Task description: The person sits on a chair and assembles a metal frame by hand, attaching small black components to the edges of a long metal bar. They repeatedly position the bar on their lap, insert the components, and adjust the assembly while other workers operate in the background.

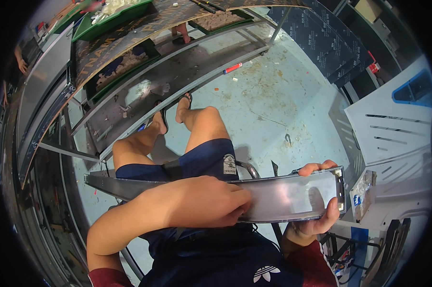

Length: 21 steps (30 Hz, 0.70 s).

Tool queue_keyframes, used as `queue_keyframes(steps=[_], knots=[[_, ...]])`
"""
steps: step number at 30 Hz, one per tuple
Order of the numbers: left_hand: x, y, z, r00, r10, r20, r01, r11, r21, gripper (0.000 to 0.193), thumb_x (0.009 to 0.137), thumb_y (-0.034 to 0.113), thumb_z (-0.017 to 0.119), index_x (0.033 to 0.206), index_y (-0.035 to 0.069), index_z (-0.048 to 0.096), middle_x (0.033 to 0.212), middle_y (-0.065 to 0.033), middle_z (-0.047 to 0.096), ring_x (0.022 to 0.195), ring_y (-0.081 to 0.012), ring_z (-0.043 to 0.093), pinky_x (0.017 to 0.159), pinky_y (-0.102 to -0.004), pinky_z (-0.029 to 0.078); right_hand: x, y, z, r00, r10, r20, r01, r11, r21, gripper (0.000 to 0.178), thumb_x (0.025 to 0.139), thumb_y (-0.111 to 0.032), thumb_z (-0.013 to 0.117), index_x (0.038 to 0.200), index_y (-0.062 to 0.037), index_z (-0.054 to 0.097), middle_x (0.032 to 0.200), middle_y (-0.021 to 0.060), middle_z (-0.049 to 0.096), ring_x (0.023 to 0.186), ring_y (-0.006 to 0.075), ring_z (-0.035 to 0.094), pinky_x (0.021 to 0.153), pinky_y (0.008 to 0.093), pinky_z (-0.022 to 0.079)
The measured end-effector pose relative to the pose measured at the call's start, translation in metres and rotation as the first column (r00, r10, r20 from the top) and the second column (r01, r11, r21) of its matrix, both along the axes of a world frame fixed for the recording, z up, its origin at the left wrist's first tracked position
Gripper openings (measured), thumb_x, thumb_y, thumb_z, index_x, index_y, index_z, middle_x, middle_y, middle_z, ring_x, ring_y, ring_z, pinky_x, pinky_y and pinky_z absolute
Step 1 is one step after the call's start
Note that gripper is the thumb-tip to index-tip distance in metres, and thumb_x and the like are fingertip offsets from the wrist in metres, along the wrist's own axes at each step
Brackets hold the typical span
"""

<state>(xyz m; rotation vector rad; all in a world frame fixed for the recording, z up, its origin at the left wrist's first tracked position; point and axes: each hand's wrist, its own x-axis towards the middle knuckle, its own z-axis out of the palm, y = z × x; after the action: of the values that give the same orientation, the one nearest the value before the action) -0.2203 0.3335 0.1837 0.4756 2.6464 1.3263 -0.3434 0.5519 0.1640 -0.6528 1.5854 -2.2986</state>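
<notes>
A long grey metal channel [287, 193] with raised edges lies across my lap, its narrow far end reaching out to the left. My right hand [321, 217] grips its right end, thumb on the near edge and fingertips over the far edge. Bent over the middle of the channel is my left hand [208, 201], its fingers curled together against the inner face. Whatever those fingers may hold is hidden. Dark fittings [340, 186] show at the channel's right end.
A workbench [177, 19] with a metal frame stands ahead, bearing a green tray [115, 19] of pale pieces. More trays sit beneath. A red tube [232, 68] lies on the floor. Dark boards [316, 43] and a white slotted panel [393, 119] are at the right.
</notes>
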Motion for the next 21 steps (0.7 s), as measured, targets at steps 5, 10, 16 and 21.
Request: queue_keyframes(steps=[5,10,16,21], knots=[[0.006,0.0,-0.004,0.999,0.006,-0.037,-0.004,0.999,0.054,0.02,0.092,0.014,0.065,0.111,0.009,0.062,0.093,-0.0084,0.067,0.079,-0.0315,0.067,0.066,-0.0404,0.056,0.001,0.0,0.001,1.0,0.0,0.016,0.0,1.0,0.026,0.076,0.083,-0.058,0.061,0.132,-0.0039,0.039,0.11,0.021,0.06,0.096,0.0239,0.057,0.086,0.0361,0.047],[0.005,0.003,-0.011,0.987,-0.014,-0.158,0.027,0.997,0.078,0.015,0.093,0.016,0.069,0.105,0.009,0.066,0.091,-0.0068,0.066,0.078,-0.0296,0.067,0.064,-0.0392,0.056,0.0,0.0,0.0,1.0,0.0,0.017,0.0,1.0,0.022,0.076,0.083,-0.058,0.061,0.132,-0.0039,0.038,0.11,0.0204,0.06,0.097,0.0237,0.058,0.086,0.036,0.047],[-0.003,0.008,-0.003,0.955,0.038,-0.295,-0.009,0.995,0.1,0.013,0.09,0.013,0.073,0.101,0.009,0.066,0.083,-0.0048,0.066,0.071,-0.0268,0.067,0.058,-0.0362,0.053,0.0,0.001,-0.002,0.997,0.058,-0.041,-0.058,0.998,-0.012,0.093,0.083,-0.08,0.054,0.132,-0.003,0.038,0.111,0.0198,0.061,0.095,0.024,0.06,0.084,0.037,0.05],[-0.014,0.024,0.016,0.963,0.178,-0.204,-0.115,0.952,0.284,0.012,0.092,0.007,0.072,0.102,0.005,0.064,0.083,-0.0069,0.07,0.07,-0.0211,0.071,0.058,-0.0299,0.053,-0.002,0.0,-0.006,0.999,0.044,-0.031,-0.045,0.998,-0.044,0.114,0.07,-0.099,0.043,0.133,-0.0037,0.039,0.111,0.0207,0.063,0.094,0.0264,0.061,0.084,0.0394,0.052]])
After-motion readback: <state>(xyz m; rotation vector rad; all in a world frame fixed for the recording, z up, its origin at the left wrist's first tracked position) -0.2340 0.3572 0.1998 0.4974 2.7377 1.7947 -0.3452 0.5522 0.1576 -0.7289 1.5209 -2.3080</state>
